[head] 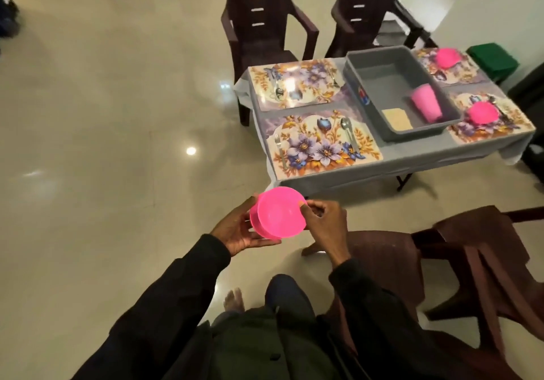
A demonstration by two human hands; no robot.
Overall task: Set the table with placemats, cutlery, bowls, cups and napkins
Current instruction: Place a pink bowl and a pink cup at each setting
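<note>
At lower centre, short of the table, what look like two nested pink bowls tilt mouth-up toward the camera. The left hand cups them from beneath, and the right hand has a pinching grip on the rim. Four floral placemats lie upper right, two each carrying a lone bowl; the far cutlery is blurred.

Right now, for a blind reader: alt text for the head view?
The left hand and right hand hold stacked pink bowls near a table with four floral placemats. Two mats bear pink bowls; a grey tub holds pink cups and a napkin.
</note>
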